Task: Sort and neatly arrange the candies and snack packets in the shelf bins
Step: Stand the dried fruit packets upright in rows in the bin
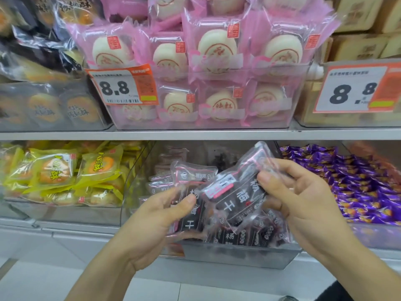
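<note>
Nearest the camera, in the lower half of the frame, the left hand is pinching a dark clear-wrapped packet between thumb and curled fingers, while the right hand is gripping a second dark packet, tilted, with its thumb pressing on the printed face. Both packets are hovering just above the clear middle bin at lower centre, where more of the same dark packets are lying loosely, some upright, some slumped. The slick film looks slippery to me, and since the two held packets are overlapping, a loosening pinch could be letting one slide off past the bin's front wall toward the floor. Pushing them in carelessly could also be toppling the standing ones. To the left, yellow pastry packs are filling the neighbouring bin; to the right, purple wrapped candies are heaped close by, so a stray packet could be landing among them. Farther up, pink bun packs are stacked behind a price tag.
</note>
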Tool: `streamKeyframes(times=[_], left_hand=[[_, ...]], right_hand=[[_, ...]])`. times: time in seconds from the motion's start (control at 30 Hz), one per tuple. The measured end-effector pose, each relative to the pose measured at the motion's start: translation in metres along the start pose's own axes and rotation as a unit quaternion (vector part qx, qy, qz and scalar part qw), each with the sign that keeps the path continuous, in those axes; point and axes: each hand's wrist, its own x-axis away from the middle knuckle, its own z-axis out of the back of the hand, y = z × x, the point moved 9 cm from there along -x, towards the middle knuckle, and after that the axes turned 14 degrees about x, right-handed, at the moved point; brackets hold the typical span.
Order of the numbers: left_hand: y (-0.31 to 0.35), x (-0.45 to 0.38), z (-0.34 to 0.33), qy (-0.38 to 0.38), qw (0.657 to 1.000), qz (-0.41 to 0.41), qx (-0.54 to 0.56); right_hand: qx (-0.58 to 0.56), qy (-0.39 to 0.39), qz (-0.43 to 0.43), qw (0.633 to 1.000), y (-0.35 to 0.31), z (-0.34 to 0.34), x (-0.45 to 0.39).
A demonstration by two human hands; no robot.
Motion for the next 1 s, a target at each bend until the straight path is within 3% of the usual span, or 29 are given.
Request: streamKeyframes(times=[0.13,0.23,0.37,0.47,0.6,0.73,0.9,1.0], left_hand=[[0.003,0.009,-0.002,0.032,0.998,-0.038,-0.032],[-0.004,0.007,0.012,0.063,0.998,-0.005,-0.025],[-0.008,0.003,-0.005,0.004,0.998,0.047,0.040],[-0.009,0.006,-0.020,-0.046,0.999,-0.011,-0.014],[-0.009,0.017,-0.004,0.038,0.998,-0.034,-0.033],[0.006,0.026,0.022,0.107,0.993,-0.047,-0.011],[0.010,0.026,0.038,0.138,0.988,-0.072,-0.016],[0.003,0.021,0.037,0.138,0.988,-0.069,-0.014]], right_hand=[[0.037,0.003,-0.026,0.999,0.005,-0.011,0.001],[0.064,-0.020,-0.029,0.997,0.007,-0.026,0.000],[0.109,-0.031,0.017,0.993,0.002,-0.045,0.002],[0.167,-0.043,0.067,0.983,-0.006,-0.062,0.005],[0.301,0.006,0.105,0.948,-0.003,-0.065,0.000],[0.321,-0.012,0.071,0.944,0.004,-0.057,-0.022],[0.610,-0.033,0.112,0.784,0.014,-0.059,-0.103],[0.696,-0.074,0.066,0.711,0.046,-0.064,-0.160]])
